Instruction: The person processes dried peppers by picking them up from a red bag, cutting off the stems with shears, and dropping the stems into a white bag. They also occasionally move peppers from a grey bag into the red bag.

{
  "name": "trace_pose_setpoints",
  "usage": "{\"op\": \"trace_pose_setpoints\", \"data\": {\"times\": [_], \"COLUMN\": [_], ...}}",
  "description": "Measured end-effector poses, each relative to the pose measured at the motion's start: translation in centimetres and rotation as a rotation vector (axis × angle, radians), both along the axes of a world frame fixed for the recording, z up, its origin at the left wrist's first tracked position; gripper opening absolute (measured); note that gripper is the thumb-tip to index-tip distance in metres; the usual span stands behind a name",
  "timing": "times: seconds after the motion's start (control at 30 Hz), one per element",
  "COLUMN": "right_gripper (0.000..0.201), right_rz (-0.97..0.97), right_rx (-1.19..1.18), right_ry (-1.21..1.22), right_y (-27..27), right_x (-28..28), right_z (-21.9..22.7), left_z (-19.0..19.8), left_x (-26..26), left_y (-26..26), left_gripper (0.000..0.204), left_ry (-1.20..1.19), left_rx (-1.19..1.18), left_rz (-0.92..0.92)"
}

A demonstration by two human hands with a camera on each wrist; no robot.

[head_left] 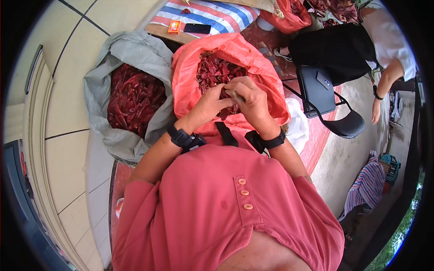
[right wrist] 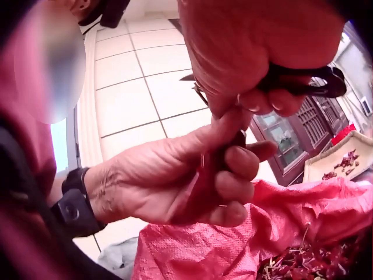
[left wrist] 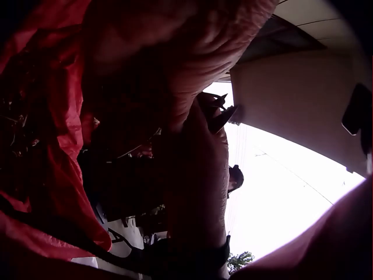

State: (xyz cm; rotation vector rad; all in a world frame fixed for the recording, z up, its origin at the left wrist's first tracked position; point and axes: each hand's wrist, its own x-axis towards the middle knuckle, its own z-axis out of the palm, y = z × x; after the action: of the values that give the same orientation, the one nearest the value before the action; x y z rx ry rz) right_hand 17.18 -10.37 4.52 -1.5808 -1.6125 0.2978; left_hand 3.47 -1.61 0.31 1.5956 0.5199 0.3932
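My left hand (head_left: 204, 108) grips a dried red chili (right wrist: 201, 189), which lies along its palm under the curled fingers. Close against it, my right hand (head_left: 253, 101) holds a small pair of scissors (right wrist: 333, 81); the black handle loop sticks out on one side and a pointed blade on the other. Thumb and fingertips of the two hands meet in the right wrist view. Both hands are over the red woven sack (head_left: 185, 58), whose dried chilies (head_left: 217, 72) show behind them. The left wrist view is dark, with the blade tips (left wrist: 224, 116) beside the right hand.
To the left stands a grey sack (head_left: 97, 81) filled with darker red chilies (head_left: 135, 101). A striped bundle (head_left: 217, 13) behind bears a phone (head_left: 197, 28) and a small box (head_left: 174, 27). Another person (head_left: 334, 49) bends near a black chair (head_left: 316, 90) at right.
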Motion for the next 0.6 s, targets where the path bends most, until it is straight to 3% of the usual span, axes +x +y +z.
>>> {"op": "trace_pose_setpoints", "data": {"times": [0.07, 0.13, 0.2, 0.3, 0.43, 0.6], "right_gripper": [0.023, 0.021, 0.011, 0.005, 0.012, 0.011], "right_rz": [0.003, 0.010, 0.010, -0.002, -0.039, -0.022], "right_rx": [0.077, 0.089, 0.102, -0.192, -0.351, -0.428], "right_ry": [-0.259, -0.079, 0.179, 1.095, 1.222, 1.591], "right_y": [0.0, 0.0, 0.1, -0.5, -1.2, -1.6], "right_x": [-0.6, -0.4, -0.3, -1.0, -0.6, -0.6], "right_z": [1.1, 0.5, -0.5, 0.0, 0.6, -0.1], "left_z": [-0.3, 0.1, 1.2, 2.1, 2.4, 1.2], "left_x": [-0.3, -0.6, -0.6, -0.6, -1.0, -1.4], "left_y": [0.1, 0.1, -0.2, -0.3, -0.6, -0.2], "left_gripper": [0.017, 0.016, 0.018, 0.021, 0.026, 0.030], "left_ry": [-0.032, -0.075, -0.031, 0.022, 0.034, 0.073], "left_rx": [-0.149, -0.355, -0.259, -0.168, -0.105, 0.003], "left_rz": [-0.054, -0.135, -0.134, -0.139, -0.159, -0.217]}}
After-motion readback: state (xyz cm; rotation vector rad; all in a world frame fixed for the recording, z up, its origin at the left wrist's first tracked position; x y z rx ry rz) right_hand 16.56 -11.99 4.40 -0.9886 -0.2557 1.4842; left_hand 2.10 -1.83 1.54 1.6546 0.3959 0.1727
